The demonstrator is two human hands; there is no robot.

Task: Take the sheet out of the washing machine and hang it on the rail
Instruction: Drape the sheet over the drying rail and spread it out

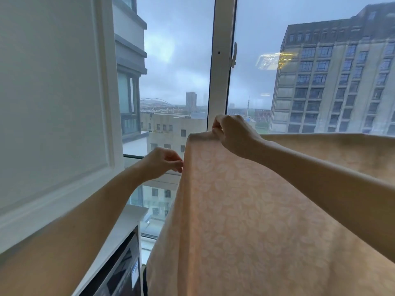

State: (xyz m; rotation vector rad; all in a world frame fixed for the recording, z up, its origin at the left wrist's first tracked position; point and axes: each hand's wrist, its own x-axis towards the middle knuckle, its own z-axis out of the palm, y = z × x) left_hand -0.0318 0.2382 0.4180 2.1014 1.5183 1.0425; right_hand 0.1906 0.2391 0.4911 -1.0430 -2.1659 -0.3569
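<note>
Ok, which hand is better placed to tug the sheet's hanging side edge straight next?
Probably the left hand: it pinches the sheet at its side edge, below the top fold, while the right hand grips that fold higher up.

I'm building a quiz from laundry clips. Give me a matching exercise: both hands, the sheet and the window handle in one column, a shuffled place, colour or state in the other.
Column one:
1 left hand
2 right hand
3 sheet
4 window handle

Column two:
A white, high above both hands
B pinches the sheet's side edge
C peach, pale leaf pattern
D grips the sheet's top fold

Pairs: 1-B, 2-D, 3-C, 4-A
</note>
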